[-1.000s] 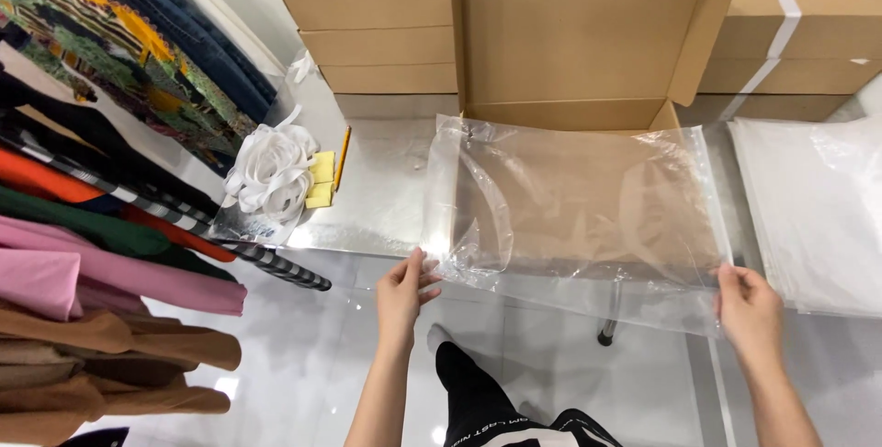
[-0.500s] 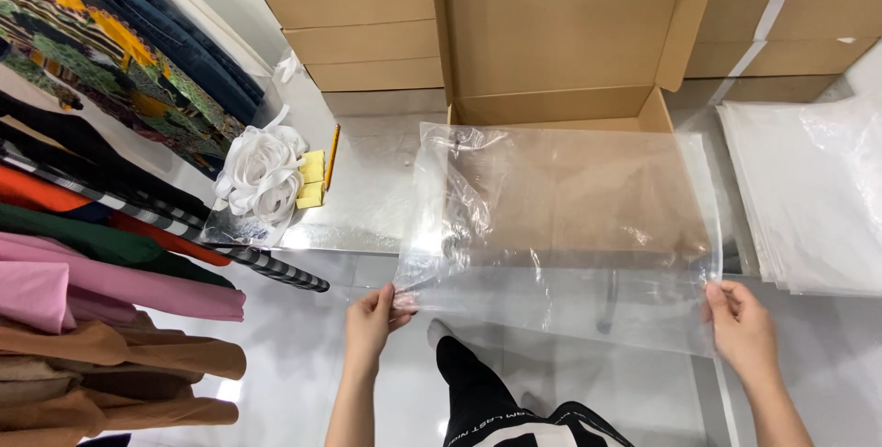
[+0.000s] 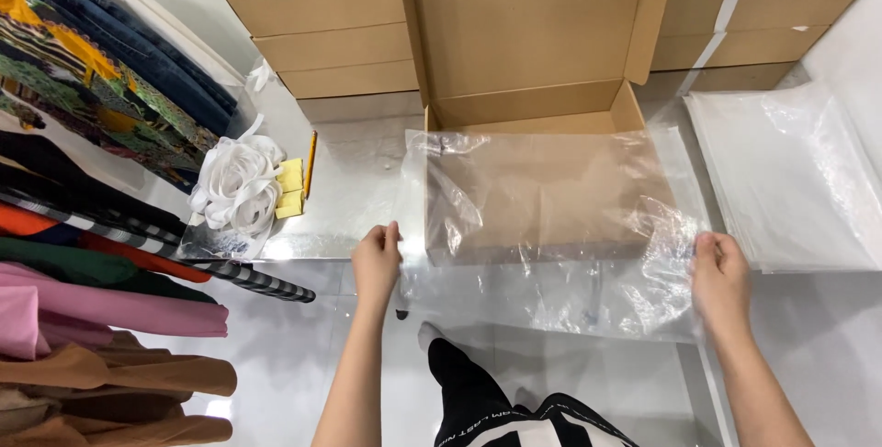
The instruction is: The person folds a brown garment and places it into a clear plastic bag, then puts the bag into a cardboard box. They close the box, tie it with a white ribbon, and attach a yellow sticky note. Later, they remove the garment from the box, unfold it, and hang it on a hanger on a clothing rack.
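Both hands, left [image 3: 377, 263] and right [image 3: 719, 272], grip a clear plastic bag [image 3: 551, 217] over an open cardboard box [image 3: 533, 52].

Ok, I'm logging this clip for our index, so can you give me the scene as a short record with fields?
Left hand: grips the left edge of a clear plastic bag
Right hand: grips its right edge
Bag: spread over an open cardboard box
Right of box: stack of plastic bags
Left: hanging clothes, white tape bundle
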